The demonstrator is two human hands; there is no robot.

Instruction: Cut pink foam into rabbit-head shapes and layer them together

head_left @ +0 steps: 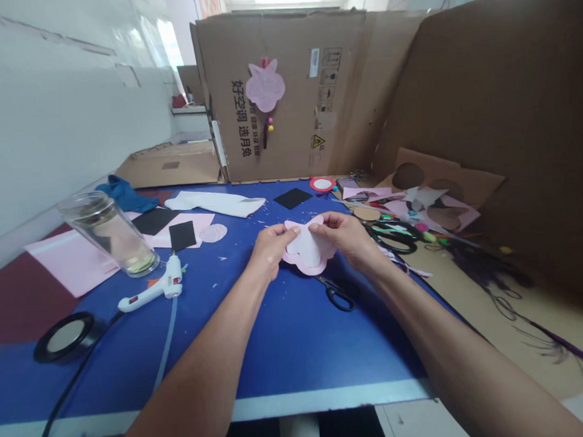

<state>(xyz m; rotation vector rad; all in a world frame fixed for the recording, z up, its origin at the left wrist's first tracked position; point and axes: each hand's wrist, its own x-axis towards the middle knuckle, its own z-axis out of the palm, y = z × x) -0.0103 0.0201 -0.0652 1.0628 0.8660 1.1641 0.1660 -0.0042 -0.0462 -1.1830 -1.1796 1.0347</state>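
Observation:
Both hands hold a scallop-edged pink paper cutout (309, 268) with a smaller white piece (309, 247) lying on its face, above the middle of the blue table. My left hand (269, 248) pinches its left side, thumb on top. At its right side, my right hand (345, 237) pinches the upper edge in the same way. Just below the cutout lies a pair of black-handled scissors (339, 296), its blades partly hidden. A similar pink shape (265, 87) hangs against the cardboard behind, with beads and a dark strip under it.
To the left are a white glue gun (151, 289), black tape (65, 335), a glass bottle (110, 234) and black squares (183, 235). Paper scraps (420, 203) and larger scissors (395, 236) lie at right. Cardboard walls (292, 92) stand behind and to the right.

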